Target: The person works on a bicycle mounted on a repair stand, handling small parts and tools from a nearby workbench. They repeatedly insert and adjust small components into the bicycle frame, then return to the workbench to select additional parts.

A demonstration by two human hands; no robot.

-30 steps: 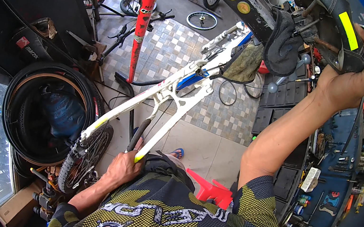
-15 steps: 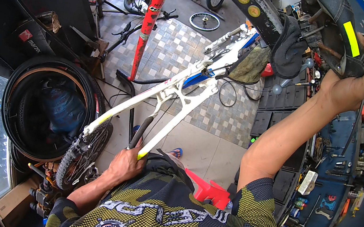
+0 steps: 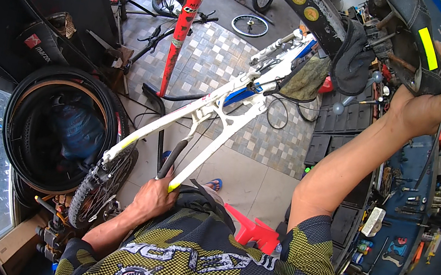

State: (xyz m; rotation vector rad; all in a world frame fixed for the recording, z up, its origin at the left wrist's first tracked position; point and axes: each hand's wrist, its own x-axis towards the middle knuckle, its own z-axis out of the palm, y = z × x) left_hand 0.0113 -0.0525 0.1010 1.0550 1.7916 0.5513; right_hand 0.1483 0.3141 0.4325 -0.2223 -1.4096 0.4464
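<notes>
A white bicycle frame (image 3: 161,125) lies slantwise ahead of me, its rear stays toward my body. My left hand (image 3: 154,199) is closed around the near end of the stays, beside a black sleeve (image 3: 172,158) on one tube. High at the right, my right hand (image 3: 427,105) is raised and closed at the lower edge of a black padded piece (image 3: 412,21) with a bright yellow strip. A thin bent metal rod (image 3: 427,163) runs down behind that hand. Most of its fingers are hidden.
Stacked tires (image 3: 12,120) and a wheel with a knobby tire (image 3: 78,201) stand at the left. A red post (image 3: 183,26) rises ahead. Tools cover the blue bench (image 3: 401,226) at the right. A red plastic stool (image 3: 257,234) is near my legs.
The view has shifted very slightly. Both hands keep their holds, and the frame stays in place.
</notes>
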